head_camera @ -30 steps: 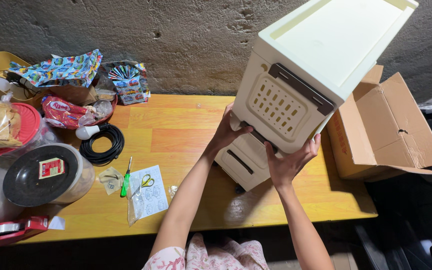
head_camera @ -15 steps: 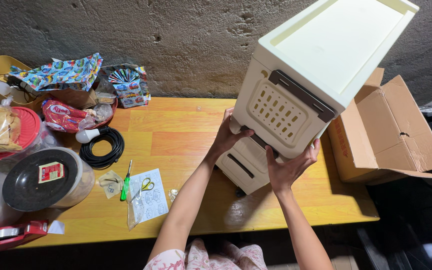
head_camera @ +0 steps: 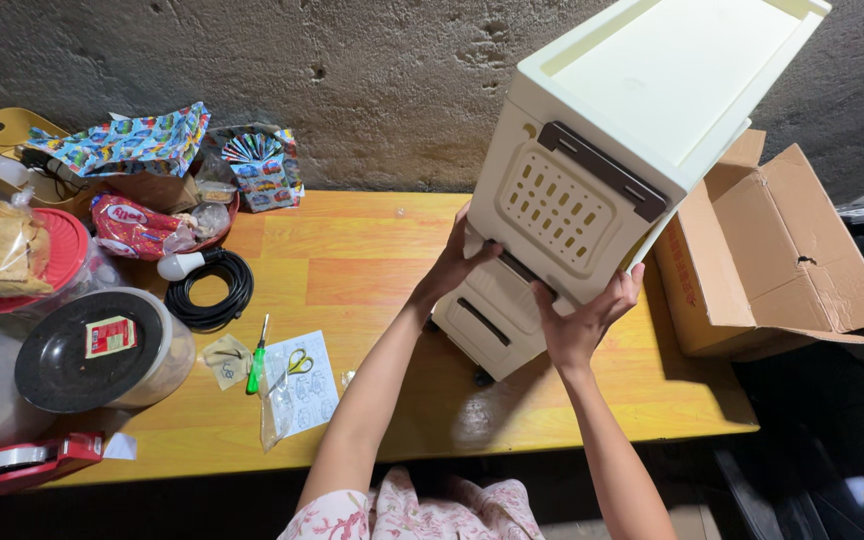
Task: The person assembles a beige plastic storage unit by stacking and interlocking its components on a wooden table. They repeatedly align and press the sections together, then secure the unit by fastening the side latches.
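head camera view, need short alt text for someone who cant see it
Both hands, left hand and right hand, grip the front of a tall cream plastic drawer cabinet standing on a wooden table. An open cardboard box sits to the right; a black cable coil and round containers lie left.

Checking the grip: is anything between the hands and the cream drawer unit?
Nothing visible. The left hand and right hand both press directly on the cream drawer unit, at its lower front.

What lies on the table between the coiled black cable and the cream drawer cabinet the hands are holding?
In the head view, only bare orange tabletop lies between the black cable and the drawer cabinet. The left hand grips the cabinet's near edge.
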